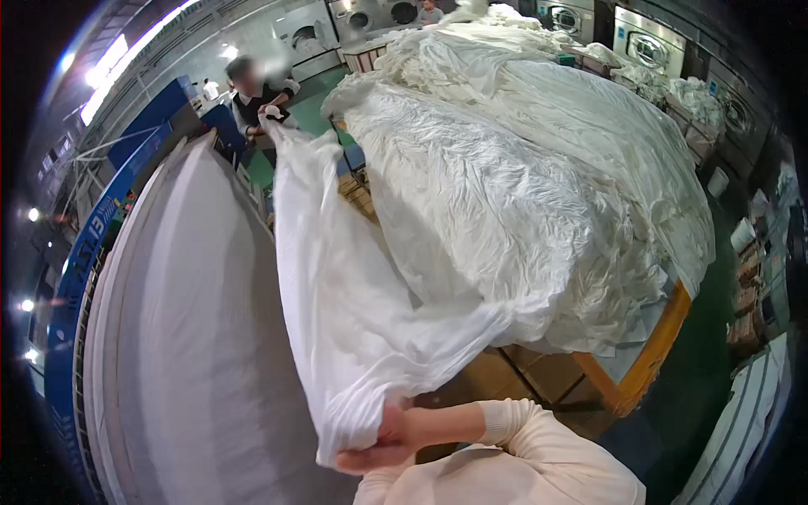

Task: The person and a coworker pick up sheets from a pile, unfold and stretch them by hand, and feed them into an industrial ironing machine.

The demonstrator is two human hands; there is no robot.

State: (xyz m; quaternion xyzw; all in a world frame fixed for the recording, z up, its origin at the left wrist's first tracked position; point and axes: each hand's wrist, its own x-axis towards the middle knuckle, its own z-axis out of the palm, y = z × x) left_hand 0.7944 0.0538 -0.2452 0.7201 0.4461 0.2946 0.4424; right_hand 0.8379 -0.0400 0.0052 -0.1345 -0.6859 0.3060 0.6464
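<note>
A white bed sheet [337, 286] stretches from my hands up to a co-worker [252, 105] at the far end. One of its upper corners is bunched in the co-worker's hands. At the near end, my right hand [399, 427] grips the gathered edge, its forearm coming in from the right. Just below and to the left, my left hand [369, 459] holds the same edge; its fingers are partly hidden by the cloth. On its right side the sheet runs into a large heap of crumpled white linen [505, 194].
Left of the sheet lies the long cloth-covered bed of a machine [202, 337] with a blue side frame [88, 252]. The linen heap rests on a cart with an orange-yellow edge [648, 353]. Front-loading washers [648, 46] line the back, with another person [431, 13] there.
</note>
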